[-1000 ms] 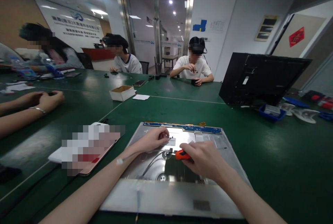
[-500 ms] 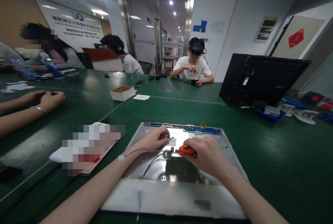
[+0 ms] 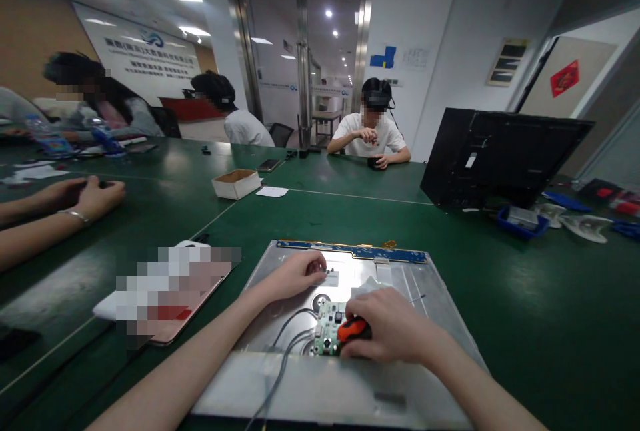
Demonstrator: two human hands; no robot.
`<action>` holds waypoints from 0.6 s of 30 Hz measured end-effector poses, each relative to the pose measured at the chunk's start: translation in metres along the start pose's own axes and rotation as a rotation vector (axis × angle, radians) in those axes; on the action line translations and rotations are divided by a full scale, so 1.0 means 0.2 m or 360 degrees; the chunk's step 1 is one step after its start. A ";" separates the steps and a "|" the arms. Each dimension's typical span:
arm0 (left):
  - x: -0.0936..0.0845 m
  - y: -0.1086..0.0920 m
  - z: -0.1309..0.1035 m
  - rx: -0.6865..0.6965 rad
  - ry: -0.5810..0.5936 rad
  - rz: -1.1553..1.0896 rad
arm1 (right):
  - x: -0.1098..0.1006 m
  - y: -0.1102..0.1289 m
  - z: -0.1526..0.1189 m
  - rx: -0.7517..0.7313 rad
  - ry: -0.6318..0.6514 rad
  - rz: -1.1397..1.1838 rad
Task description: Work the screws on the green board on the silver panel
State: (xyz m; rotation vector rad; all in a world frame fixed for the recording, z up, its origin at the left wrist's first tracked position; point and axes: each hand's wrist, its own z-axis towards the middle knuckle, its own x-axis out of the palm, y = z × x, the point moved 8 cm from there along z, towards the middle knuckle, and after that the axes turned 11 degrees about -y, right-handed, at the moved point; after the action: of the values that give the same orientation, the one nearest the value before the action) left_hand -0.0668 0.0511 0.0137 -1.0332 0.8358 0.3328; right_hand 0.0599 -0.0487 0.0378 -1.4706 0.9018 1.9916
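Note:
My left hand rests on the upper part of a silver metal display panel, fingers curled in. A few tiny dark pieces, possibly screws, show by its fingertips; what it holds, if anything, is hidden. An orange-and-black screwdriver is in my right hand, its thin shaft poking out to the right behind the knuckles. Under those fingers a green circuit board lies on the panel, its right part covered by the hand. Grey cables run from the board's left edge towards me.
A blue circuit strip edges the panel's far side. To the left lie a phone and a co-worker's hands. Beyond are a white box and a seated person. A black monitor stands at right.
The green board now lies face up on the panel, with its cables drooping nearer me. My right hand has moved slightly down and turned the screwdriver; my left hand has hardly moved.

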 end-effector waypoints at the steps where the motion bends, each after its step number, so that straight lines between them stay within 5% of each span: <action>1: 0.00 0.00 0.00 0.0002 -0.0004 0.0006 | -0.01 -0.01 0.00 0.0024 -0.0025 0.0007; 6: 0.01 0.02 0.00 0.0013 -0.0012 0.0023 | -0.03 -0.02 0.00 0.0106 -0.0175 0.0067; 18: 0.02 0.03 0.00 0.0015 -0.0044 0.0030 | 0.04 0.00 0.00 0.0046 -0.0064 0.0075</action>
State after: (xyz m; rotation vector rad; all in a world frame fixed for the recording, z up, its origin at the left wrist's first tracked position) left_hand -0.0682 0.0539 0.0069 -1.0102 0.8219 0.3585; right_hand 0.0580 -0.0480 0.0306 -1.4009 0.9526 2.0263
